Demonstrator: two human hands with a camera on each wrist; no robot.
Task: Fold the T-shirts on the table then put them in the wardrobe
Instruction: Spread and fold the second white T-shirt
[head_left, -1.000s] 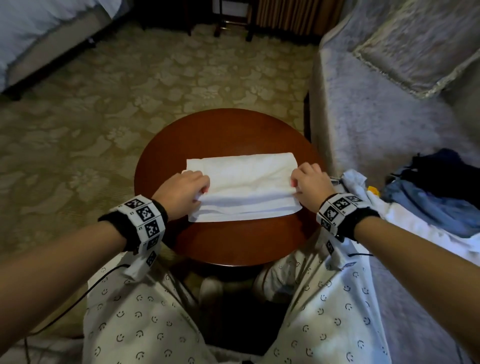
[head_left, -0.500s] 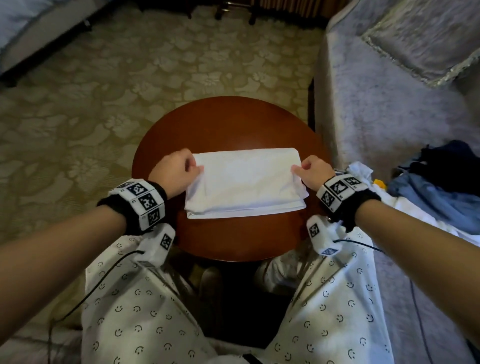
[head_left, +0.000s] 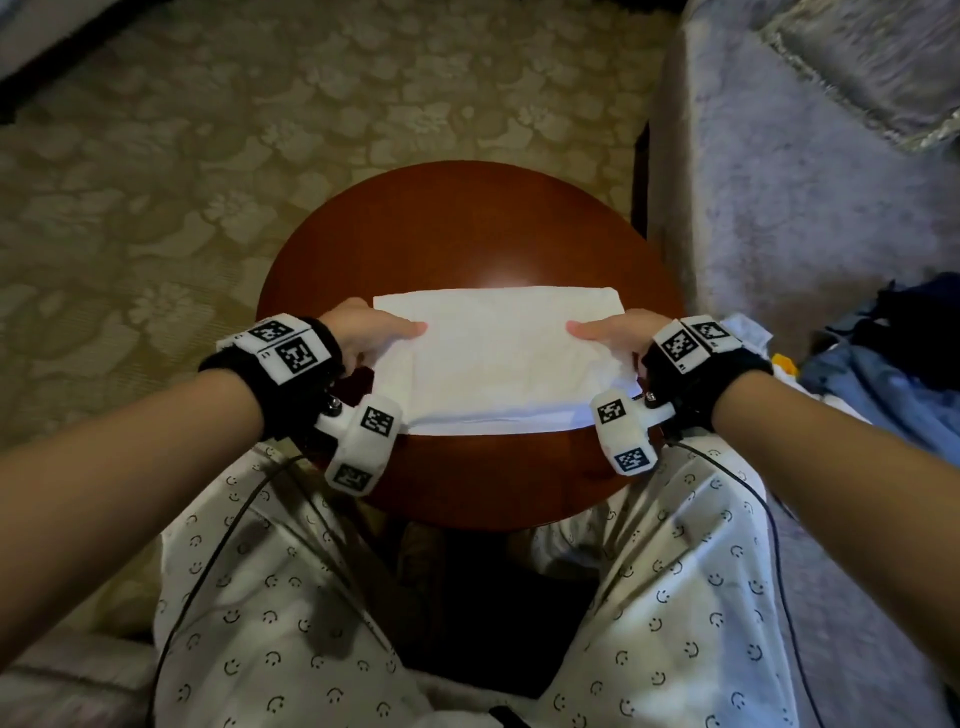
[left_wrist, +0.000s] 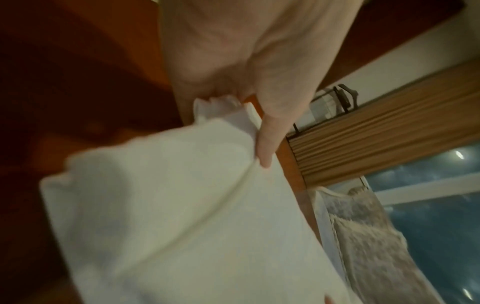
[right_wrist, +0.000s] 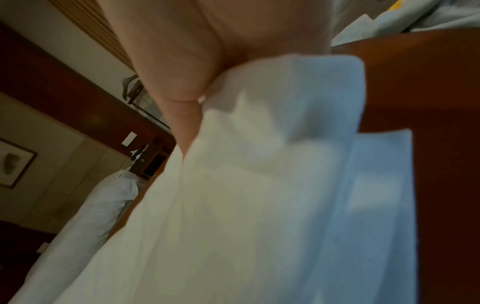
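A white folded T-shirt (head_left: 493, 358) lies across the round red-brown table (head_left: 457, 228). My left hand (head_left: 374, 338) grips its left end, thumb on top and fingers under the cloth. My right hand (head_left: 608, 335) grips the right end the same way. In the left wrist view the thumb (left_wrist: 270, 131) pinches the white T-shirt (left_wrist: 168, 216) over the table. In the right wrist view the palm (right_wrist: 182, 61) holds the bunched edge of the T-shirt (right_wrist: 246, 195), whose side is raised off the table (right_wrist: 428, 92).
A grey sofa (head_left: 779, 208) stands to the right, with a pile of blue, dark and white clothes (head_left: 883, 374) on its seat. Patterned carpet (head_left: 208, 156) lies left and beyond the table. My legs in smiley-print trousers (head_left: 675, 597) flank the near table edge.
The head view has tipped down and come closer. Both hands turned from knuckles-up at the shirt's ends to thumbs on top with fingers under, lifting the ends.
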